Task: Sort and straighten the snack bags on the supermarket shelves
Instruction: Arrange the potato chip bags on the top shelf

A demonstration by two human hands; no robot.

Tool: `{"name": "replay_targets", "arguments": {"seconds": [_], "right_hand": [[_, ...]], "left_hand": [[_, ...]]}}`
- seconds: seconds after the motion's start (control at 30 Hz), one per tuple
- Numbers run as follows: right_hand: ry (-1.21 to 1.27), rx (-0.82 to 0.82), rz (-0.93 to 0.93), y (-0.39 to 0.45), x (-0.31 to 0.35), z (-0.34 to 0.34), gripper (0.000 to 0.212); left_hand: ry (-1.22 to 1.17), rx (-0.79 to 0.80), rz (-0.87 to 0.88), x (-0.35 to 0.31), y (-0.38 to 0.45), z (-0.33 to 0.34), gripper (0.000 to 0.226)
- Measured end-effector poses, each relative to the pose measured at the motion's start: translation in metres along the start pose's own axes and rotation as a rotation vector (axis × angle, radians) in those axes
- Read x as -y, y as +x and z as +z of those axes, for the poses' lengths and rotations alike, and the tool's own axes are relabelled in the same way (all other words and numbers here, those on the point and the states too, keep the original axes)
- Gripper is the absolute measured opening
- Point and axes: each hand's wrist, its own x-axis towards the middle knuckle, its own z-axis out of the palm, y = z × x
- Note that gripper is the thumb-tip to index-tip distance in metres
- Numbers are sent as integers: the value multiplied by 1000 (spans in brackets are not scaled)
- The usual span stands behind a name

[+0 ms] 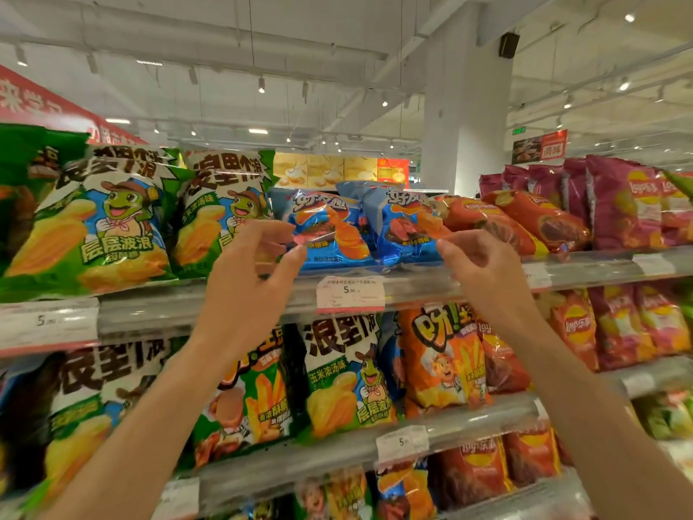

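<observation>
Two blue snack bags stand side by side on the top shelf [412, 283]: the left blue bag [330, 234] and the right blue bag [403, 227], both leaning slightly. My left hand [255, 264] is raised just left of the left blue bag, fingers loosely curled, with fingertips at its left edge; it holds nothing. My right hand [476, 257] hovers at the lower right corner of the right blue bag, fingers curled loosely and empty.
Green-and-white bags [101, 227] fill the top shelf's left; red bags [525, 219] lie tilted to the right, with purple bags [622, 204] beyond. A price tag [350, 294] hangs on the shelf rail. Lower shelves hold several orange, green and red bags.
</observation>
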Motion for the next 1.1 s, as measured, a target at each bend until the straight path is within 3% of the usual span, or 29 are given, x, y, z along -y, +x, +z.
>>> {"name": "replay_targets", "arguments": {"seconds": [0.33,0.57,0.8,1.1], "right_hand": [[93,138,387,-139,-43,24,16],[219,94,592,-184,-68,35,19],[292,88,584,-178,-98,14,15],[278,193,560,-117,-172,-60,15]], "left_hand": [[-291,82,-313,31,-128,-19,15],[-338,122,-559,57,-185,-8,21],[-324,74,-671,46,-207,28,31],[-269,-69,-728,3,-205,125,29]]}}
